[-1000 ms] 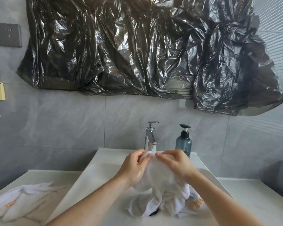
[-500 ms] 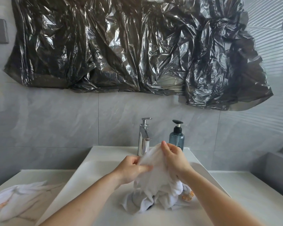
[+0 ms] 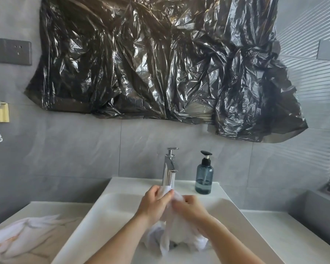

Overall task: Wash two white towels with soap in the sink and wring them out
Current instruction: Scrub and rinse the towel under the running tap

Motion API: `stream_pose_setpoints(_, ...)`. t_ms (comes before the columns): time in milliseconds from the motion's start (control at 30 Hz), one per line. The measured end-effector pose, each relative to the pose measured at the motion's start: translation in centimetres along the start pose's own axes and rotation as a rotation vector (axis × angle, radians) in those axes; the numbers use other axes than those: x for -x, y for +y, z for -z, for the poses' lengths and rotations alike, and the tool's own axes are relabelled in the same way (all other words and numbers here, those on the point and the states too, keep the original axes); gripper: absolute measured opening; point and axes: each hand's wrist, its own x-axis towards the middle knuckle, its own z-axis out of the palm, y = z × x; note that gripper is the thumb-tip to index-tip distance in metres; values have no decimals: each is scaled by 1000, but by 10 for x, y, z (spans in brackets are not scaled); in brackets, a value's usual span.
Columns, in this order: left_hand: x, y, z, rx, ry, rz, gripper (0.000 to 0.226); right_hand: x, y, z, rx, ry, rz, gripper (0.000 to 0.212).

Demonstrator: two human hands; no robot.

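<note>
1. Nearest the camera, both forearms reach in over the front of the sink [image 3: 111,212] and meet above the basin.

2. The left hand [image 3: 154,202] has its fingers curled round the upper part of a white towel [image 3: 171,231], with a bunch of cloth poking out between thumb and forefinger just below the spout.

3. The right hand [image 3: 189,207] is pressed against the same bunch from the other side, fingers bent and gripping the fabric. The two hands touch or nearly touch, with the cloth sandwiched between them.

4. The rest of that towel hangs from the hands and piles in the bottom of the basin over the drain, looking wet and limp.

5. My reading is that this is the scrubbing step for the first towel: cloth is being rubbed against cloth. Whether soap is already on it I cannot tell, as no lather is plain to see.

6. A second towel [image 3: 21,235] lies crumpled on the counter to the left of the sink, apart from the hands, and looks not yet washed.

7. Further back, the tap [image 3: 170,168] stands at the rear of the basin; no running water is clearly visible. A soap bottle [image 3: 204,176] with a pump stands just to its right on the ledge.

8. The next move probably calls for shifting the grip to a fresh section and rubbing again, then rinsing under the tap and twisting the towel in opposite directions over the basin to wring it out.
</note>
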Motion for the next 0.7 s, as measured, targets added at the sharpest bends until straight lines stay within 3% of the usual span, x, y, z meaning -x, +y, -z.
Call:
stream_pose_setpoints(67, -1, -7, 6, -68, -25, 51, 55, -2, -2, -1, -62, 100, 32, 27)
stream_pose_setpoints(200, -4, -27, 6, -210, -288, 109, 44, -5, 4, 1, -154, 204, 59, 27)
stream_pose_setpoints(267, -9, -29, 4, -303, -343, 118, 37, -8, 5, 3, -206, 227, 73, 25)
stream_pose_setpoints(400, -9, -30, 2, -367, -273, 30, 19, -6, 7, 8, -246, 233, 54, 24)
stream_pose_setpoints(533, -15, -24, 0, -391, -69, -135, 32, -7, 11, 14, -233, 201, 108, 32)
stream_pose_setpoints(700, -20, -12, -2, -265, 1, -239, 37, 0, 11, 5, -149, 73, 59, 39)
